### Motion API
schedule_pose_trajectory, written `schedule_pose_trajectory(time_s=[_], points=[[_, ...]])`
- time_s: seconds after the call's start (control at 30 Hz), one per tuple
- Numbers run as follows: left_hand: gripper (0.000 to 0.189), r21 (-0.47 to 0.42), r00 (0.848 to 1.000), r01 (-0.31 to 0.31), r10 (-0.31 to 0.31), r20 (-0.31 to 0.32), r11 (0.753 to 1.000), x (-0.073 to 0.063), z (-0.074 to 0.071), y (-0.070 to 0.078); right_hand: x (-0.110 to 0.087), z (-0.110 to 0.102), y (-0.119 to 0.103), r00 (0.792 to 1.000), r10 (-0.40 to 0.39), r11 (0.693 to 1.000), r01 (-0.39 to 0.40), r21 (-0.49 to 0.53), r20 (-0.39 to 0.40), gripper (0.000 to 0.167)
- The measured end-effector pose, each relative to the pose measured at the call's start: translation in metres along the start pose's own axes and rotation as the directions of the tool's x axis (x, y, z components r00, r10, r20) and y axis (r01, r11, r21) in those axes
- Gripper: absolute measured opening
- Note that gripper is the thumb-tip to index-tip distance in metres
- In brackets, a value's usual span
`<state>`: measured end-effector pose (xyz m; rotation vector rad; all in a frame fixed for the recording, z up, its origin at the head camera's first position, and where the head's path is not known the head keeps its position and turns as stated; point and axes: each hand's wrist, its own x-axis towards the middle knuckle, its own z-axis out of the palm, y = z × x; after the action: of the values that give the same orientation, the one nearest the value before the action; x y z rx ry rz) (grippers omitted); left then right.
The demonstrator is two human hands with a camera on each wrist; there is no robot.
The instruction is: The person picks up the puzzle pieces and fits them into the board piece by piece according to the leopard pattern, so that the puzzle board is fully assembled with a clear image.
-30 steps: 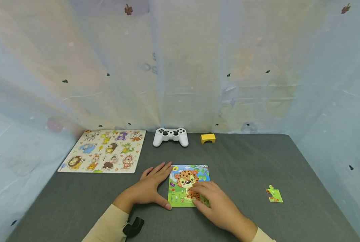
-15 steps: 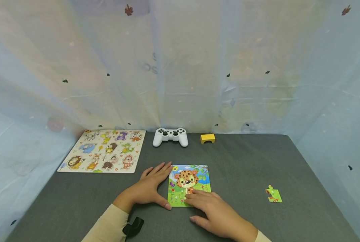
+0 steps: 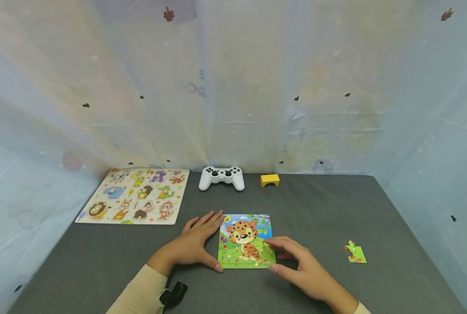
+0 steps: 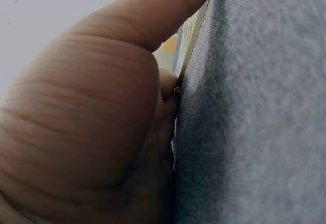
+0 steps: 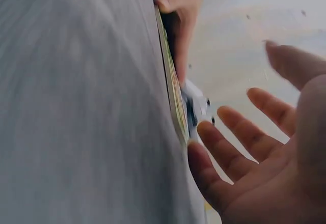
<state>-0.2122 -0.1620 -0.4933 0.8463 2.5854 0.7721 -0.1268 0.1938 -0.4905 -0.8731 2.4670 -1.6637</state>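
Observation:
A square jigsaw puzzle [image 3: 244, 231] with a spotted leopard cub on green grass lies flat on the grey table. My left hand [image 3: 194, 245] rests along its left side, thumb and fingers spread apart at the edge. Over at the right side, my right hand [image 3: 305, 268] has its fingertips close to the puzzle's edge and grips nothing. The right wrist view shows that hand [image 5: 249, 170] with loosely bent, separated fingers beside the thin puzzle edge [image 5: 171, 76]. A loose green jigsaw piece [image 3: 358, 254] lies farther right.
At the back left lies a wooden animal puzzle board [image 3: 133, 198]. A white game controller [image 3: 221, 176] and a yellow arched block [image 3: 270, 179] stand along the back edge. A patterned sheet [image 3: 241, 109] hangs behind the table [image 3: 316, 209].
My right hand first slid left and down across the puzzle's lower part, then drew back to its right edge, uncovering the cub's body. The left hand stayed still.

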Motion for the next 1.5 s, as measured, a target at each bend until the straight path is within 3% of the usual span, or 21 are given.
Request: schedule_pose_trajectory(time_s=[0.17,0.43,0.53,0.67,0.73,1.0,1.07,1.13,1.23,1.33,1.4,1.5], points=[[0.140,0.000,1.000,-0.003,0.003,0.000,1.000,0.001,0.001,-0.001,-0.017,-0.026,0.008,0.998,0.046,0.990,-0.039,0.137,-0.047,0.047],[0.139,-0.003,1.000,-0.007,0.007,0.000,1.000,0.000,0.000,-0.001,-0.044,-0.078,0.020,0.993,-0.024,0.964,0.053,0.262,-0.112,0.048],[0.139,-0.002,1.000,-0.006,0.006,0.001,1.000,0.000,0.000,-0.001,-0.051,-0.097,0.025,0.990,-0.095,0.918,0.127,0.376,-0.103,0.055],[0.139,-0.003,1.000,-0.007,0.007,0.000,1.000,0.001,0.000,-0.001,-0.058,-0.117,0.032,0.968,-0.233,0.814,0.247,0.526,-0.094,0.063],[0.140,-0.001,1.000,-0.006,0.006,0.000,1.000,0.001,0.001,-0.001,-0.062,-0.127,0.036,0.961,-0.256,0.787,0.270,0.554,-0.105,0.065],[0.140,-0.002,1.000,0.000,0.000,0.004,1.000,0.001,0.000,-0.001,-0.082,-0.154,0.050,0.967,-0.191,0.808,0.253,0.532,-0.169,0.063],[0.139,-0.006,1.000,0.001,-0.001,0.006,1.000,0.000,0.000,-0.001,-0.086,-0.158,0.054,0.968,-0.173,0.824,0.242,0.512,-0.180,0.061],[0.139,-0.012,1.000,0.002,-0.002,0.008,1.000,0.000,-0.001,0.000,-0.090,-0.160,0.055,0.972,-0.098,0.870,0.187,0.456,-0.212,0.059],[0.139,-0.016,1.000,0.001,-0.001,0.009,1.000,0.000,-0.001,0.000,-0.094,-0.160,0.056,0.964,0.043,0.946,0.045,0.321,-0.261,0.056],[0.139,-0.012,1.000,-0.001,0.001,0.009,1.000,0.000,0.000,0.000,-0.096,-0.158,0.055,0.951,0.151,0.986,-0.125,0.111,-0.271,0.057],[0.139,-0.009,1.000,-0.002,0.002,0.008,1.000,0.000,0.000,-0.001,-0.095,-0.157,0.055,0.946,0.199,0.975,-0.218,-0.048,-0.255,0.061],[0.139,-0.004,1.000,-0.001,0.001,0.006,1.000,0.001,0.000,-0.002,-0.094,-0.155,0.053,0.930,0.294,0.906,-0.344,-0.244,-0.219,0.067]])
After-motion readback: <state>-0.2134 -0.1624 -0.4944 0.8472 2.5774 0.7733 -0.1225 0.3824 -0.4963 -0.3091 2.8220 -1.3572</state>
